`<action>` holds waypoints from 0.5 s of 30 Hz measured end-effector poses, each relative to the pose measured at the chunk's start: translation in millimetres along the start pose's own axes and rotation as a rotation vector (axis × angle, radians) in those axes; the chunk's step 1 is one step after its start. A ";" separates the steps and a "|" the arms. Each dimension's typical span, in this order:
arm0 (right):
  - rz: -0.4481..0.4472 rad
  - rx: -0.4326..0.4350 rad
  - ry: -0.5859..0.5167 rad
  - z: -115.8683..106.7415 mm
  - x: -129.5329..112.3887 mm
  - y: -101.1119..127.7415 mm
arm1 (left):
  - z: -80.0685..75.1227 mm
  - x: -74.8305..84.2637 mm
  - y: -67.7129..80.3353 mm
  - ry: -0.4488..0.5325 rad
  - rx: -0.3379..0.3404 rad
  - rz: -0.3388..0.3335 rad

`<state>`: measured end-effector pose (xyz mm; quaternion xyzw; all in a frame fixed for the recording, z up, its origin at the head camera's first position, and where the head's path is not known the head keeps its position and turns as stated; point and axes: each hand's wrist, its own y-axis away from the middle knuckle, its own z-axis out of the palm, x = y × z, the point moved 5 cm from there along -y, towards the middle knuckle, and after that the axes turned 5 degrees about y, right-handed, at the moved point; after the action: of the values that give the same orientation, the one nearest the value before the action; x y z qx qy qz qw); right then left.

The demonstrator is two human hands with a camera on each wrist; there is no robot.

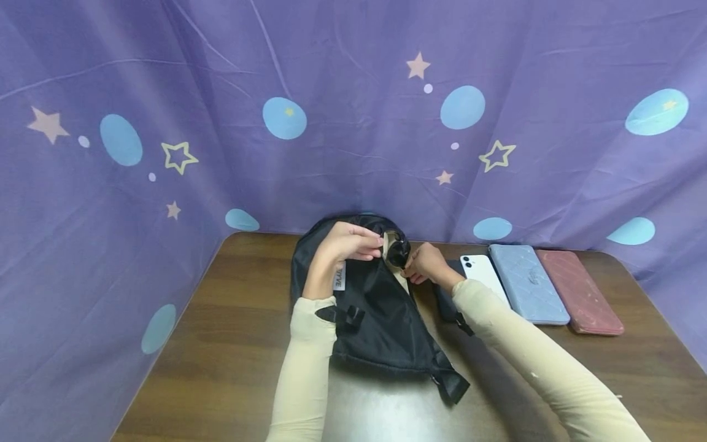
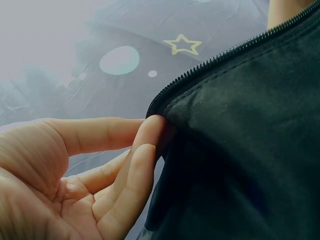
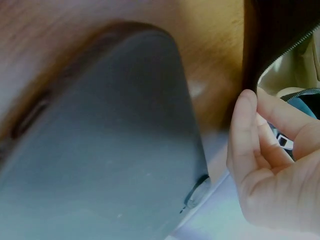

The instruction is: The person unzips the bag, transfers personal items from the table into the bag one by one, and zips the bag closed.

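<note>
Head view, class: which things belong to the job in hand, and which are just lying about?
Job in hand:
black bag
left hand, pinching the bag
right hand, likewise

Apparently just lying about, unheld:
white phone
blue wallet
red wallet
dark flat item

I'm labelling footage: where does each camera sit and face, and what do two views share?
Head: on the head, facing forward and down at the table and black bag; left hand, right hand and sleeves show.
Left wrist: on that wrist, facing patterned cloth; left hand pinches the bag's zipper edge; some skin at top right.
Right wrist: on that wrist, facing table and dark flat item; right hand pinches the zipper edge.
Both wrist views share the bag's zipper edge.
</note>
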<state>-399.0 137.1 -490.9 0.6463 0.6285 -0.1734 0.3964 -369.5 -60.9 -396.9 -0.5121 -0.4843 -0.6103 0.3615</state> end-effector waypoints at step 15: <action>-0.017 0.045 -0.006 0.2 -4.1 4.7 | 4.1 -8.9 -4.6 0.016 0.043 -0.006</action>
<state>-395.0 134.7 -486.6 0.6491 0.6287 -0.1928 0.3824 -370.7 -56.2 -406.5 -0.4980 -0.4960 -0.6048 0.3744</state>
